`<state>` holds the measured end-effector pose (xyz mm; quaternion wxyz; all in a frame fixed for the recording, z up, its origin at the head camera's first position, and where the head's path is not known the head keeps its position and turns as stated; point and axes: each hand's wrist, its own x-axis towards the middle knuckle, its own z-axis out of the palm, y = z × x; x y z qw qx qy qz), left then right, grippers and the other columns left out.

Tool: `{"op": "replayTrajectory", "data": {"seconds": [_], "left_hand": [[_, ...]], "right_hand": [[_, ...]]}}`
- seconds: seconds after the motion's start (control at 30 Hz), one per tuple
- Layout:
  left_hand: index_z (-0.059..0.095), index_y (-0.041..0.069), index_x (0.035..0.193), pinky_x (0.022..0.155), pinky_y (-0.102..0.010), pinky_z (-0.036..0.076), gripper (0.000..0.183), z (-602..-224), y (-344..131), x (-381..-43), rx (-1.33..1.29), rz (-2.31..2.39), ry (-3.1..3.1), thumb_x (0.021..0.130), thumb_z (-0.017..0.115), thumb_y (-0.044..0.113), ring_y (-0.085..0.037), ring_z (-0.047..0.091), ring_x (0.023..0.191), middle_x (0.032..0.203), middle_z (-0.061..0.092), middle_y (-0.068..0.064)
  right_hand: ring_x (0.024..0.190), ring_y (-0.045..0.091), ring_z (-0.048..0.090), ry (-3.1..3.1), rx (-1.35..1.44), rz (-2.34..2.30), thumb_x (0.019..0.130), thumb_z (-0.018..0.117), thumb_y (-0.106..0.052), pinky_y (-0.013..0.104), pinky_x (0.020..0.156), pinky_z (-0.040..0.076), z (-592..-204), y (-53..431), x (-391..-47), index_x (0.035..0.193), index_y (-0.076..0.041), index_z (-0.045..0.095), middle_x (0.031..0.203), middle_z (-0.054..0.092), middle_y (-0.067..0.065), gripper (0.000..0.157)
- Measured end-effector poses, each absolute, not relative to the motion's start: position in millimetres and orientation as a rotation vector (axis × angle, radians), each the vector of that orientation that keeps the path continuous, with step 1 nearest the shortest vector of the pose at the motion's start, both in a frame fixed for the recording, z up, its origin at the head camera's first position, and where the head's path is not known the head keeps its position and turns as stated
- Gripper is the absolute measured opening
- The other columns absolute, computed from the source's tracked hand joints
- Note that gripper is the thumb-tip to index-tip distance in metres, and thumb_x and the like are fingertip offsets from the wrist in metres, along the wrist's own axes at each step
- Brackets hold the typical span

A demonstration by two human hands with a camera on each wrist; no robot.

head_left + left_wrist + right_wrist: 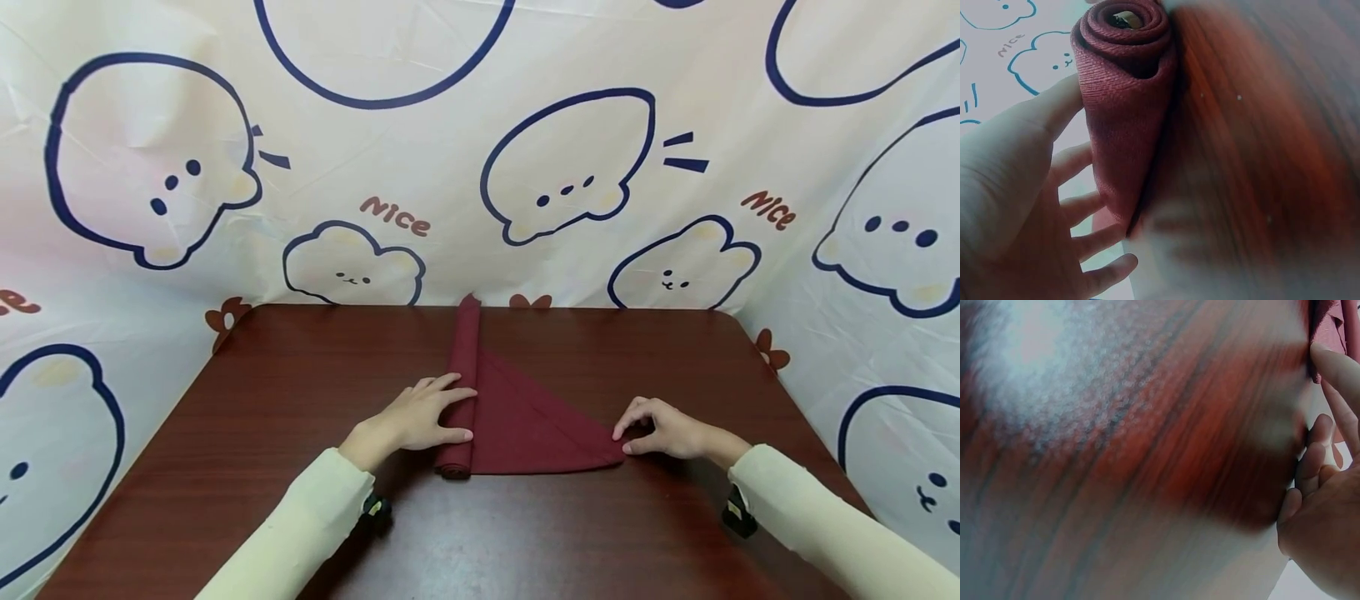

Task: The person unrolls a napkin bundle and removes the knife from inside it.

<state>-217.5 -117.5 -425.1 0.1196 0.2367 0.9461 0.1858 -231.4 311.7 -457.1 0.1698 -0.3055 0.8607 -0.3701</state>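
Observation:
A dark red cloth lies on the table, its left side wound into a long roll and the flat part narrowing to a corner at the right. My left hand rests on the roll with fingers spread. In the left wrist view the spiral end of the roll faces the camera, and the fingers of the left hand lie along its side. At the right corner of the cloth, my right hand pinches the tip between thumb and fingertips, the other fingers curled.
The brown wood-grain table extends around the cloth. A pale curtain with cartoon outlines stands behind the table and along both sides. The far end of the roll reaches the table's back edge.

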Motion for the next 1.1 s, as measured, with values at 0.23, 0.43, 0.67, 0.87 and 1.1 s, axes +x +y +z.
{"op": "replayTrajectory", "data": {"seconds": [0.23, 0.43, 0.67, 0.87, 1.1], "left_hand": [[0.048, 0.024, 0.151, 0.114, -0.069, 0.030, 0.068, -428.1, -128.6, -218.0, 0.678, 0.576, 2.761, 0.092, 0.069, 0.050, -0.041, 0.034, 0.148, 0.165, 0.033, -0.011], [0.047, 0.024, 0.153, 0.114, -0.069, 0.031, 0.069, -429.7, -136.9, -216.3, 0.682, 0.590, 2.758, 0.092, 0.069, 0.049, -0.042, 0.035, 0.147, 0.164, 0.035, -0.013], [0.046, 0.023, 0.153, 0.114, -0.069, 0.031, 0.069, -429.5, -145.3, -213.0, 0.669, 0.600, 2.763, 0.093, 0.068, 0.048, -0.043, 0.036, 0.146, 0.164, 0.036, -0.014], [0.046, 0.023, 0.153, 0.114, -0.068, 0.031, 0.069, -429.8, -151.5, -211.3, 0.647, 0.598, 2.763, 0.093, 0.069, 0.047, -0.042, 0.037, 0.146, 0.162, 0.038, -0.015], [0.047, 0.022, 0.153, 0.114, -0.067, 0.032, 0.069, -431.4, -155.2, -212.4, 0.643, 0.617, 2.758, 0.093, 0.070, 0.046, -0.042, 0.038, 0.145, 0.161, 0.039, -0.015]], "right_hand": [[0.095, 0.007, 0.053, 2.436, -0.858, -1.071, 0.087, 0.079, -0.018, 0.025, 0.083, 0.042, -454.4, 309.8, -231.5, 0.099, -0.013, 0.078, 0.099, 0.064, 0.007, 0.012], [0.095, 0.007, 0.052, 2.433, -0.853, -1.070, 0.087, 0.080, -0.018, 0.025, 0.083, 0.042, -453.0, 309.0, -229.8, 0.098, -0.013, 0.078, 0.099, 0.064, 0.007, 0.013], [0.095, 0.005, 0.052, 2.433, -0.852, -1.069, 0.087, 0.080, -0.017, 0.024, 0.084, 0.042, -451.6, 307.8, -229.6, 0.098, -0.012, 0.078, 0.099, 0.064, 0.007, 0.013], [0.095, 0.006, 0.052, 2.429, -0.847, -1.066, 0.086, 0.080, -0.018, 0.025, 0.084, 0.042, -452.0, 308.0, -228.4, 0.098, -0.013, 0.078, 0.099, 0.065, 0.007, 0.013], [0.095, 0.008, 0.053, 2.446, -0.852, -1.058, 0.087, 0.080, -0.018, 0.025, 0.084, 0.043, -452.2, 309.3, -228.8, 0.098, -0.014, 0.078, 0.099, 0.065, 0.006, 0.011]]}}
